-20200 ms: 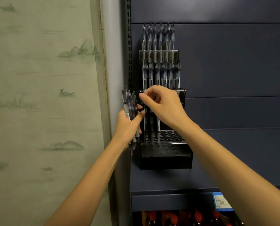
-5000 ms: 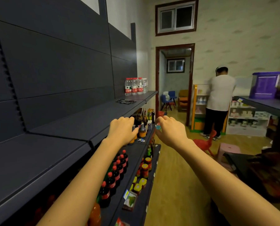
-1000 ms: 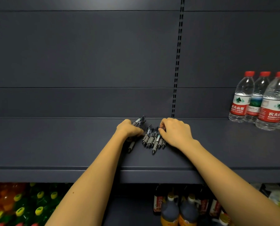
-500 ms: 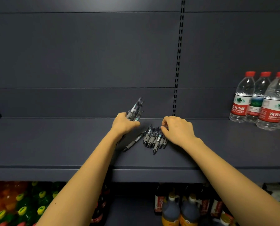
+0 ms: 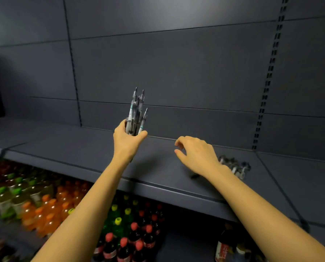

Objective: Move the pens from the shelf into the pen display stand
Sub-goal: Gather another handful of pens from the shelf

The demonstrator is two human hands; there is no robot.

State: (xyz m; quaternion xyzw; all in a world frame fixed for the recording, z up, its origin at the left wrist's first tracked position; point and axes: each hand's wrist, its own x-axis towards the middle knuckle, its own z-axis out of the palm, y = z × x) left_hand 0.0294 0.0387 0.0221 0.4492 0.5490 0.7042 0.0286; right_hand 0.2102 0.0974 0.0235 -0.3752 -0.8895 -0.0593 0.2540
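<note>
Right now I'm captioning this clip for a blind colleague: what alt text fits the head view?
A person's left hand grips an upright bundle of pens above a dark shelf, while the right hand hovers empty beside it. Some loose pens lie on the shelf by the right wrist; drink bottles fill the rack below.

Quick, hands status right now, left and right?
Left hand: grips a bundle of pens, held upright.
Right hand: open, loosely curled, holding nothing.

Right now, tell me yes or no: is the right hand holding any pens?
No. The right hand hovers empty, fingers loosely curled, while the left hand grips the bundle of pens.
</note>
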